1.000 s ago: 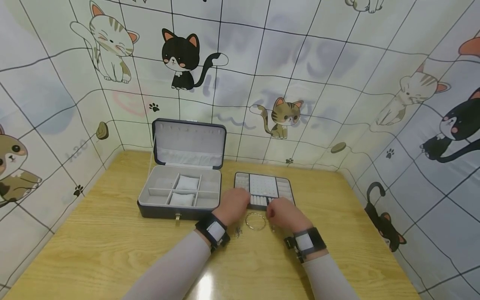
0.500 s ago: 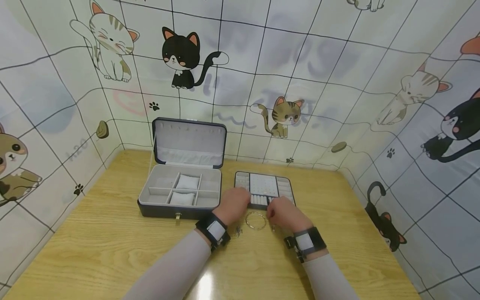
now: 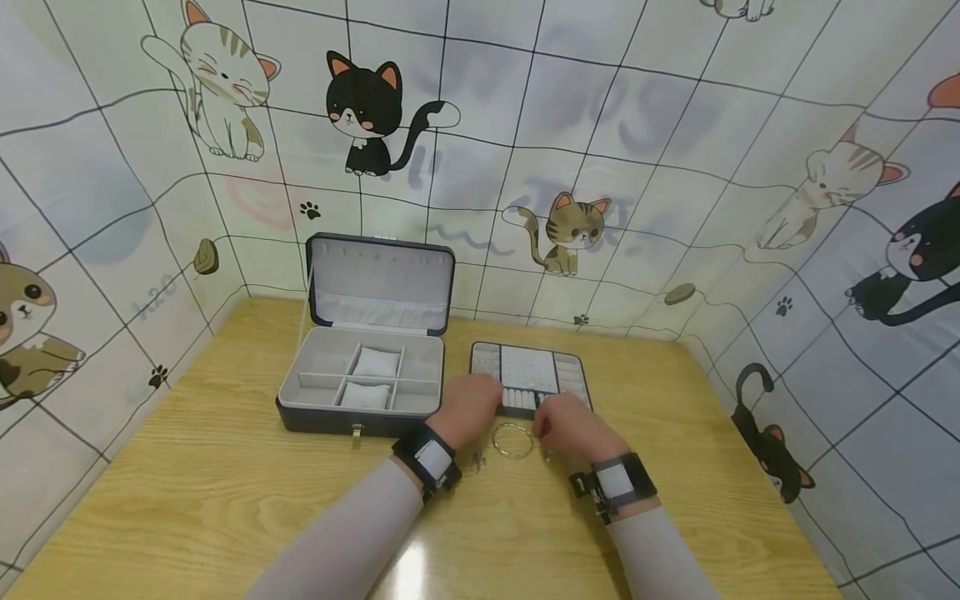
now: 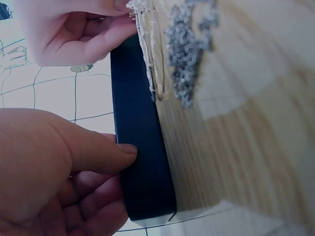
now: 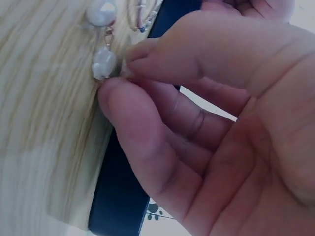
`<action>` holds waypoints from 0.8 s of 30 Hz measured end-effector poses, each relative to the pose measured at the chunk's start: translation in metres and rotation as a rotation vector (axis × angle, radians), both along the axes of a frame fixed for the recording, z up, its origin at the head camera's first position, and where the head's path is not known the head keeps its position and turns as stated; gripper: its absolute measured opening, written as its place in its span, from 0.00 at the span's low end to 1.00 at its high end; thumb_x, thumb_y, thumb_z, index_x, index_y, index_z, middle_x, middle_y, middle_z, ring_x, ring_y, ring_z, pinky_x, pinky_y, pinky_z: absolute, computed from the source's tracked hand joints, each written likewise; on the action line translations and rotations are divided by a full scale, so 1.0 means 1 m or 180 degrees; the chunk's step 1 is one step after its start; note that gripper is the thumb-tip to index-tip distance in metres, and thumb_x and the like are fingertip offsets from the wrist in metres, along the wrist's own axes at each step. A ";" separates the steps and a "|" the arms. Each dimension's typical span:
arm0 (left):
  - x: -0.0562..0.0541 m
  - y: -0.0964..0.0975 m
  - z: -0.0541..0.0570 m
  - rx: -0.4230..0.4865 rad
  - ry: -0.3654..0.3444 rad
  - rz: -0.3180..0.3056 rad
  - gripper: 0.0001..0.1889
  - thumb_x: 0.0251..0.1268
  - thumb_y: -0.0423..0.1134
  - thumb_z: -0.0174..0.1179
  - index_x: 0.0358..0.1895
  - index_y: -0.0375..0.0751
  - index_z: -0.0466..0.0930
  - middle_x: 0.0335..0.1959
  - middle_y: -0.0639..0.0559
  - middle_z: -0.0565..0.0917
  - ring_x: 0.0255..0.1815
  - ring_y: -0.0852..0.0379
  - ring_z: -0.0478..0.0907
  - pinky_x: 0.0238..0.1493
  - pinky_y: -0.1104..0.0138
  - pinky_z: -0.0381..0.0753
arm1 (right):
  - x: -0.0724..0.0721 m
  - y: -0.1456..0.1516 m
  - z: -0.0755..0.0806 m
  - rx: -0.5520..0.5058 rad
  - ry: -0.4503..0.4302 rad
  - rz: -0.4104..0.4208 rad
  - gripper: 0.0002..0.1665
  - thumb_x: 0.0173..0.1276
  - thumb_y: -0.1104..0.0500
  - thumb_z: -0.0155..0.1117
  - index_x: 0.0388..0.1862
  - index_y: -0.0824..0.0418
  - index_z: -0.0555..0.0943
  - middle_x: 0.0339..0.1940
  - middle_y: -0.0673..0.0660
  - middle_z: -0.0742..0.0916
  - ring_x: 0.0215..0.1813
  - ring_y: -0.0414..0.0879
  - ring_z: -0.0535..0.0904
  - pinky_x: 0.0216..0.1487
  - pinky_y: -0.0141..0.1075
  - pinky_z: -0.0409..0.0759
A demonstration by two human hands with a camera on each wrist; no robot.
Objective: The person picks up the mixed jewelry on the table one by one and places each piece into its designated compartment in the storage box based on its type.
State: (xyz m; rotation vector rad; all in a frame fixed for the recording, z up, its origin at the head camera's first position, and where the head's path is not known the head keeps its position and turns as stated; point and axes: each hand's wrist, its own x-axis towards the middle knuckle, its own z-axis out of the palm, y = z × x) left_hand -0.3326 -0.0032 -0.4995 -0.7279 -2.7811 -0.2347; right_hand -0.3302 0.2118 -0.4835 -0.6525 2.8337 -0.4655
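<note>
My left hand grips the front left of a jewelry tray, thumb on its dark front wall. At the tray's front right, my right hand pinches a small pale piece between its fingertips, which mostly hide it. Right against those fingertips lies a pearl drop earring; I cannot tell whether the pinched piece belongs to it. A gold bangle lies on the table between the hands. Beside the left wrist is a heap of silver chain.
To the left stands a dark jewelry box with its lid raised. Two white cushions sit in its compartments. The wooden table meets a cat-print cloth behind and at the sides.
</note>
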 end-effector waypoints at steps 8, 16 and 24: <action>0.000 0.000 0.000 -0.0033 -0.0023 0.0033 0.08 0.72 0.36 0.62 0.33 0.48 0.86 0.30 0.53 0.85 0.29 0.56 0.77 0.29 0.63 0.77 | -0.007 0.015 -0.004 -0.0469 -0.0285 0.0133 0.14 0.53 0.69 0.74 0.30 0.50 0.89 0.33 0.44 0.89 0.34 0.42 0.81 0.38 0.37 0.82; -0.001 0.001 0.000 -0.0057 -0.0070 0.0065 0.08 0.73 0.36 0.62 0.33 0.48 0.86 0.30 0.53 0.86 0.28 0.56 0.77 0.28 0.63 0.78 | -0.011 0.022 -0.007 -0.0828 -0.0524 0.0183 0.11 0.55 0.67 0.73 0.32 0.50 0.91 0.33 0.46 0.90 0.32 0.43 0.81 0.34 0.36 0.80; 0.000 0.000 0.000 -0.0163 -0.0040 -0.0002 0.06 0.71 0.35 0.63 0.34 0.48 0.85 0.31 0.53 0.87 0.31 0.55 0.81 0.33 0.62 0.82 | -0.013 0.023 -0.007 -0.1052 -0.0693 0.0091 0.08 0.53 0.65 0.73 0.32 0.54 0.91 0.35 0.49 0.90 0.31 0.45 0.81 0.32 0.37 0.81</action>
